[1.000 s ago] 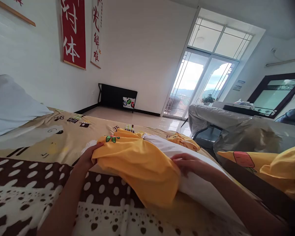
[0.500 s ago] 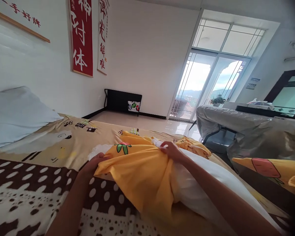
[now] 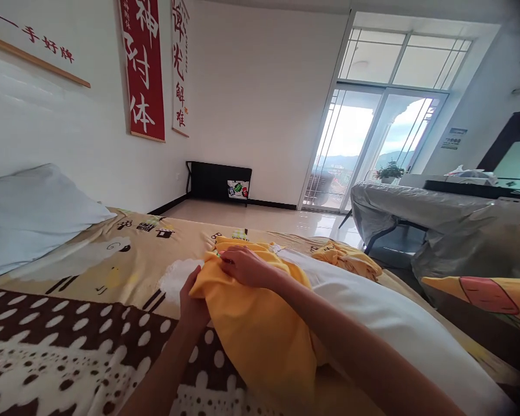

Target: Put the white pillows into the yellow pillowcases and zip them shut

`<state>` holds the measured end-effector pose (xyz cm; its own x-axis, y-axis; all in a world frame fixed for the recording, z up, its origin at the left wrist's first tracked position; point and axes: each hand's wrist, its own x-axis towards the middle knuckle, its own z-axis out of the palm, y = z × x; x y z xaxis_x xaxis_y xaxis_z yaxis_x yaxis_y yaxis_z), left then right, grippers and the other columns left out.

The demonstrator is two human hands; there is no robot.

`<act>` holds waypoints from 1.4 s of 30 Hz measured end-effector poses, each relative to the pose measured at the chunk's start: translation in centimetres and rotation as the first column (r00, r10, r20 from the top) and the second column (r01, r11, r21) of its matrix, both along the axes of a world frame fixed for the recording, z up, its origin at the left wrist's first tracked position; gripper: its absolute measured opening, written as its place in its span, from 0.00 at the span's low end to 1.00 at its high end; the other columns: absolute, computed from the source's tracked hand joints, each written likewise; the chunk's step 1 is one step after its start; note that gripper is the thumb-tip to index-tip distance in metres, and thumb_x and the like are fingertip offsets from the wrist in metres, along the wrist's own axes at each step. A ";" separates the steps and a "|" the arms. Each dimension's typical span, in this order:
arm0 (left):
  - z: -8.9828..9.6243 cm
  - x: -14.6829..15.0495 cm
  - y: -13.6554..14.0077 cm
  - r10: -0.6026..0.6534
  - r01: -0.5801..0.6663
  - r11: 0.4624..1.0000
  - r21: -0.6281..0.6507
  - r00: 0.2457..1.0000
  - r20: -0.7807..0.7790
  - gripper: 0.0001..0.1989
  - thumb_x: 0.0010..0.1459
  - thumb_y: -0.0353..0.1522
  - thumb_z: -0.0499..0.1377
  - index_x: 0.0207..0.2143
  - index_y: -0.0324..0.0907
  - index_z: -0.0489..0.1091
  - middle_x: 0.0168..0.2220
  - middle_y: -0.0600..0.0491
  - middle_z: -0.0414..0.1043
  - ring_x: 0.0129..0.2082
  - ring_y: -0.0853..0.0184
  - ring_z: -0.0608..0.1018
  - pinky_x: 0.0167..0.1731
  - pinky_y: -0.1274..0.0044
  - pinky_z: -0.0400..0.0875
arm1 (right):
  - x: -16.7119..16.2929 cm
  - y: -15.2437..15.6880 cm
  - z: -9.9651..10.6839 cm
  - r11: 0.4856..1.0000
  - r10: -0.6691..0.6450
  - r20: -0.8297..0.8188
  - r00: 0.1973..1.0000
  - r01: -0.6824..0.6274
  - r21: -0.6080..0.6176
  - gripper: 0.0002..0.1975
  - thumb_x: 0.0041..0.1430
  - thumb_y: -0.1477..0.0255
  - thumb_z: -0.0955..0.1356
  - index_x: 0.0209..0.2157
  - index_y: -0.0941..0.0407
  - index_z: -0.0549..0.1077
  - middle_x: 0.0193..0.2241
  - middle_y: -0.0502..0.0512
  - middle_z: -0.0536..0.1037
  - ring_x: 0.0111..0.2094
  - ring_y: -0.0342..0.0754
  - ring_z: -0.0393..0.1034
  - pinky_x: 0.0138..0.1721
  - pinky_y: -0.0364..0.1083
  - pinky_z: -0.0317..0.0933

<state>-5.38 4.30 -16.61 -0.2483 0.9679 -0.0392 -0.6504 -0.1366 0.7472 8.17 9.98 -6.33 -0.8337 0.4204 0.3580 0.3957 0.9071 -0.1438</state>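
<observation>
A yellow pillowcase lies partly drawn over the near end of a white pillow on the bed. At its left corner my left hand is closed around the cloth. My right hand rests just right of the left one, its fingers curled into the top of the pillowcase. Folds of cloth hide some fingertips of both hands. Much of the white pillow sticks out bare to the right, under my right forearm.
The bed has a patterned blanket. A white pillow lies at left, with bunched yellow cloth beyond the bare pillow. Another yellow printed cloth is at right. A plastic-covered table stands near the glass door.
My right hand has moved left along the pillowcase, from beside its opening to near my left hand. My left hand has shifted slightly right with the corner.
</observation>
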 end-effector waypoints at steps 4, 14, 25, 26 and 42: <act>-0.9 0.4 0.4 0.103 -0.103 0.993 0.049 0.995 -0.003 0.09 0.45 0.38 0.59 0.24 0.43 0.65 0.18 0.58 0.66 0.19 0.70 0.69 0.20 0.79 0.65 | 0.0 1.4 -0.8 0.978 -0.207 -0.177 0.962 0.211 0.001 0.09 0.60 0.76 0.62 0.29 0.57 0.72 0.31 0.53 0.75 0.33 0.44 0.66 0.33 0.41 0.53; 1.5 1.8 -0.2 0.100 -0.066 0.988 0.138 0.963 -0.251 0.12 0.36 0.27 0.66 0.28 0.39 0.71 0.22 0.56 0.70 0.22 0.71 0.68 0.21 0.82 0.63 | 1.7 -0.8 -0.3 0.888 -0.455 -0.220 0.863 0.457 -0.047 0.05 0.57 0.69 0.64 0.32 0.55 0.70 0.26 0.49 0.74 0.26 0.43 0.63 0.28 0.42 0.46; 3.4 0.1 -1.5 0.098 -0.093 0.994 0.062 0.991 -0.089 0.09 0.36 0.29 0.63 0.26 0.38 0.70 0.26 0.50 0.75 0.33 0.59 0.77 0.30 0.76 0.70 | 2.7 -2.4 -3.1 0.970 -0.241 -0.087 0.967 0.239 -0.030 0.10 0.60 0.68 0.63 0.40 0.57 0.71 0.37 0.55 0.74 0.37 0.47 0.66 0.39 0.45 0.56; 3.7 -0.4 -1.6 0.103 -0.101 0.993 0.054 0.994 -0.045 0.08 0.38 0.28 0.62 0.26 0.39 0.70 0.26 0.49 0.75 0.36 0.57 0.77 0.32 0.75 0.71 | 3.0 -2.4 -3.7 0.973 -0.227 -0.120 0.967 0.231 0.021 0.11 0.61 0.67 0.63 0.41 0.57 0.70 0.38 0.56 0.74 0.39 0.48 0.66 0.41 0.46 0.56; 4.0 0.5 -2.2 0.027 -0.027 0.997 0.070 1.000 0.001 0.09 0.40 0.29 0.63 0.28 0.37 0.69 0.24 0.52 0.73 0.29 0.62 0.77 0.30 0.75 0.72 | 1.2 -8.1 -5.6 0.880 -0.244 -0.048 0.969 0.242 0.409 0.09 0.63 0.66 0.61 0.32 0.56 0.66 0.27 0.54 0.75 0.29 0.47 0.68 0.30 0.47 0.52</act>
<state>-4.86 2.14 -12.62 -0.2741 0.9613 0.0279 -0.6459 -0.2055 0.7353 9.36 1.90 -11.97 -0.7265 0.4268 0.5386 0.6107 0.7603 0.2212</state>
